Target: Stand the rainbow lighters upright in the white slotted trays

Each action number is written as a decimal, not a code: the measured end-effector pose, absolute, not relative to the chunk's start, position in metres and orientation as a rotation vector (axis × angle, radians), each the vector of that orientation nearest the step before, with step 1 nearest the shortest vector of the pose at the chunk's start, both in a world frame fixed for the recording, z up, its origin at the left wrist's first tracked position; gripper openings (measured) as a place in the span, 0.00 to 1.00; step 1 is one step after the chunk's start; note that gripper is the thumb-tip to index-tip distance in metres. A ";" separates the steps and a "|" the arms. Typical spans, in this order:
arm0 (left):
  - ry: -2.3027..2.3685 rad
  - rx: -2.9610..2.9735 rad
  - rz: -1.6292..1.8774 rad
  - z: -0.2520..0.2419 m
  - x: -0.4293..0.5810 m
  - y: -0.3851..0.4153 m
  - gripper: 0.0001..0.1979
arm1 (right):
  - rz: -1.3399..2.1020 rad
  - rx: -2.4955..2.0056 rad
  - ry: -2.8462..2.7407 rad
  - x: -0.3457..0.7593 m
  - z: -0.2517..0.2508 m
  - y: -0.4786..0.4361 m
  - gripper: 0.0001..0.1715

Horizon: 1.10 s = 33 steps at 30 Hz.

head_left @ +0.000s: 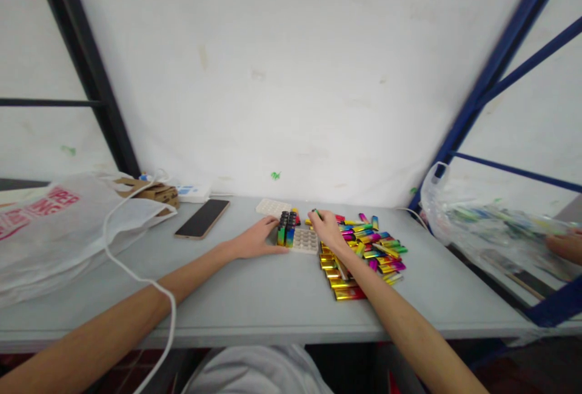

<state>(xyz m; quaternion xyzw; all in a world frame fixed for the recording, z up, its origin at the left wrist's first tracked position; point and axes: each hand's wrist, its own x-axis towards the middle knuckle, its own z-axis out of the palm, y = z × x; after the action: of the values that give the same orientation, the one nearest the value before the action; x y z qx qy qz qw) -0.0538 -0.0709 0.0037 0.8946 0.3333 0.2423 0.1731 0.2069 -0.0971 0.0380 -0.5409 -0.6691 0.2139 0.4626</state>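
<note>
My left hand [257, 239] is curved around the left side of a white tray [305, 240] with rows of round cups, its thumb along the near edge. Upright in the tray's left part stand several shiny lighters [285, 233] with black tops. Just right of the tray and above it, my right hand [325, 227] pinches one lighter [317, 214], mostly hidden by the fingers. Under and beside my right forearm spreads a pile of loose metallic lighters [368, 239] in gold, purple, blue and green.
A second white tray [271, 207] lies behind. To the left are a phone [203, 219], a cardboard box [154, 193], a plastic bag [68, 224] and a white cable [131, 268]. Beyond the blue frame [468, 97], another person's hand [566, 245] is near clear plastic bags.
</note>
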 end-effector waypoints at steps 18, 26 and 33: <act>0.916 2.475 0.577 0.014 -0.065 -0.065 0.40 | 0.408 -1.323 -1.652 0.217 0.036 -0.094 0.28; 0.928 2.446 0.693 0.002 -0.058 -0.066 0.45 | 0.408 -1.124 -1.990 0.223 0.035 -0.091 0.28; 0.939 2.415 0.694 0.005 -0.056 -0.068 0.43 | 0.215 -1.218 -2.136 0.228 0.034 -0.088 0.29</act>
<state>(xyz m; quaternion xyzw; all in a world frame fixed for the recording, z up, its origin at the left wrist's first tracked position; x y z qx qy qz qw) -0.0564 -0.0678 0.0046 0.8767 0.3407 0.2520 0.2278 0.2280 -0.0884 0.0344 -0.4659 -0.8167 0.0821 0.3305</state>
